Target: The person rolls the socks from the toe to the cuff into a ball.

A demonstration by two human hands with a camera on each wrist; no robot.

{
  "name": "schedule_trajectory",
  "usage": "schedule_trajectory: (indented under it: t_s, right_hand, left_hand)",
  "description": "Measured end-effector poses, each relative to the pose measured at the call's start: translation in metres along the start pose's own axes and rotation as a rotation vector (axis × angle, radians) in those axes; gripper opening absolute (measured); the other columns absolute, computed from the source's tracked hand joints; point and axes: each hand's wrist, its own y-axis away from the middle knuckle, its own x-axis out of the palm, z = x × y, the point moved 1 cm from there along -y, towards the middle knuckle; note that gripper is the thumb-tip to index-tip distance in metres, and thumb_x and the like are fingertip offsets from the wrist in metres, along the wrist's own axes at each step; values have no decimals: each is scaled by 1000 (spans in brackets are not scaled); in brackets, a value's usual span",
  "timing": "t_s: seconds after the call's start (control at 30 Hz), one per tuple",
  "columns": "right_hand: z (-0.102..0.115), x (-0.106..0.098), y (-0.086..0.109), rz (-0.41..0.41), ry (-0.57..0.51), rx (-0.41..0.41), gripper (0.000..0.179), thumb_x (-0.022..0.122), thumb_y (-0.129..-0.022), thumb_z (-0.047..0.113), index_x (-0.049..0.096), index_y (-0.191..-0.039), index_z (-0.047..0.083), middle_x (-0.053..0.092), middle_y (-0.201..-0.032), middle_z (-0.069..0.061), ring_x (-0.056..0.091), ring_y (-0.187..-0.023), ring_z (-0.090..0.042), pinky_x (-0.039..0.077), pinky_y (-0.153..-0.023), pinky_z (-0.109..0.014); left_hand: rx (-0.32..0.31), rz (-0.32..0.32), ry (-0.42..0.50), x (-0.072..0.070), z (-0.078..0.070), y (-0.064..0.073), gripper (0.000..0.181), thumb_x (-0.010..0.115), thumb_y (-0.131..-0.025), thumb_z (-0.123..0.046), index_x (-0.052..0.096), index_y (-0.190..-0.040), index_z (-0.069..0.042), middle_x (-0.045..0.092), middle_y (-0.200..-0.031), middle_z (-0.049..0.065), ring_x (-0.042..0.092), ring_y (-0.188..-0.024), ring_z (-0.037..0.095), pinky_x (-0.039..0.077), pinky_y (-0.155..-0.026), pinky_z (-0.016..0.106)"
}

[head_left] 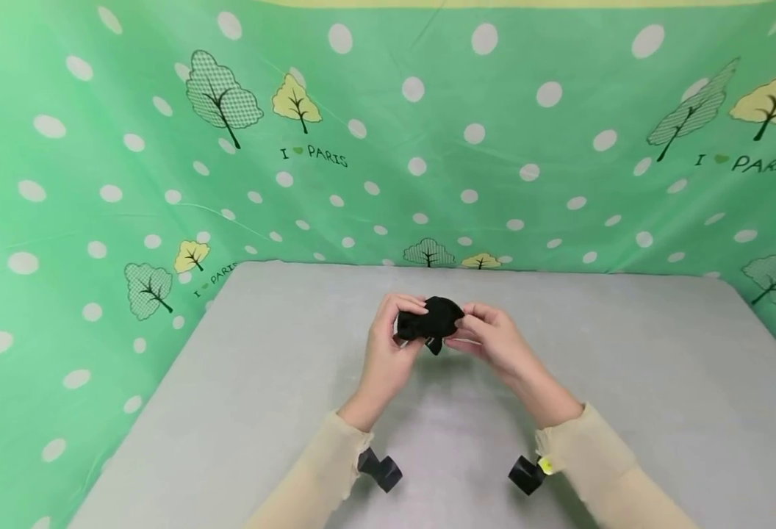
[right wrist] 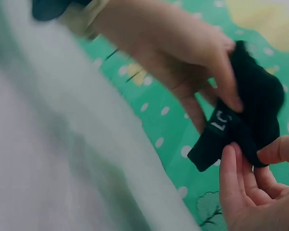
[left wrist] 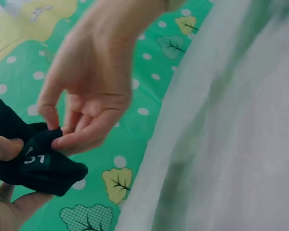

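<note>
Both hands hold a small black cloth item (head_left: 442,319) up in front of me, above the grey table. White lettering shows on a band of the cloth (right wrist: 221,120) in the right wrist view. My left hand (head_left: 391,345) grips its left side, with the thumb pressed on the near face and fingers beneath, as the left wrist view shows. At the opposite edge, my right hand (head_left: 497,338) pinches a fold of the fabric between thumb and fingers. A short flap hangs below the bundle in the head view. The cloth's exact kind cannot be told.
A grey-covered table (head_left: 262,411) spreads beneath the hands. Behind and to the sides hangs a green dotted curtain (head_left: 375,117) printed with trees. Black camera mounts (head_left: 383,470) jut inward from both sleeves over the table.
</note>
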Motion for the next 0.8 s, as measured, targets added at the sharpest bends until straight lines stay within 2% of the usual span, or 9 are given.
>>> schedule_trajectory:
  t_s: [0.13, 0.2, 0.3, 0.4, 0.5, 0.6, 0.7, 0.8]
  right_hand:
    - [-4, -7, -2, 124, -336, 132, 29, 40, -96, 0, 62, -83, 12, 69, -87, 1, 68, -84, -10, 58, -82, -22]
    - [-6, -11, -3, 188, -442, 190, 31, 36, -97, 1, 60, -81, 12, 65, -85, 0, 63, -83, -11, 55, -82, -22]
    - [-6, -16, -4, 270, -527, 237, 32, 30, -96, 2, 54, -78, 13, 61, -84, 0, 57, -83, -13, 49, -81, -25]
    - [-4, -20, -2, 339, -571, 238, 33, 27, -95, 3, 51, -75, 13, 58, -87, 2, 52, -86, -14, 44, -86, -29]
    - [1, -22, -1, 352, -577, 211, 39, 23, -100, 10, 54, -77, 14, 55, -89, 2, 49, -88, -14, 40, -91, -32]
    - [6, -23, 0, 292, -510, 162, 45, 24, -106, 18, 59, -79, 16, 56, -87, 4, 48, -85, -13, 39, -89, -32]
    - [7, -25, 1, 234, -432, 99, 39, 32, -108, 21, 60, -82, 19, 56, -88, 7, 49, -87, -11, 40, -88, -32]
    - [4, -26, 2, 236, -344, 43, 31, 37, -108, 22, 60, -87, 20, 58, -93, 8, 53, -94, -8, 42, -91, -33]
  left_hand:
    - [-56, -14, 92, -3, 0, 0, 31, 65, -82, 20, 55, -104, 1, 58, -120, 19, 59, -125, 31, 53, -100, 31]
    - [-83, -18, 134, -3, 0, 0, 31, 65, -82, 20, 52, -106, 4, 57, -120, 22, 59, -125, 34, 53, -100, 30]
    - [-123, -15, 179, -1, -1, -2, 33, 67, -82, 19, 50, -108, 7, 57, -121, 25, 60, -123, 35, 55, -95, 29]
    - [-152, -17, 193, 1, -3, -3, 33, 67, -83, 17, 49, -109, 7, 57, -121, 26, 63, -117, 30, 57, -91, 27]
    - [-167, -44, 215, 2, -4, -4, 33, 68, -83, 16, 48, -109, 8, 60, -117, 21, 63, -109, 18, 56, -88, 23]
    - [-177, -62, 250, 1, -6, -4, 34, 68, -81, 18, 48, -107, 9, 62, -109, 8, 62, -102, 10, 54, -85, 20]
    - [-185, -12, 296, 0, -11, -1, 35, 68, -79, 20, 47, -105, 10, 60, -103, -6, 60, -99, 7, 53, -84, 20]
    - [-161, 54, 326, 1, -16, 3, 35, 68, -77, 21, 45, -102, 11, 58, -100, -11, 58, -99, 8, 52, -88, 21]
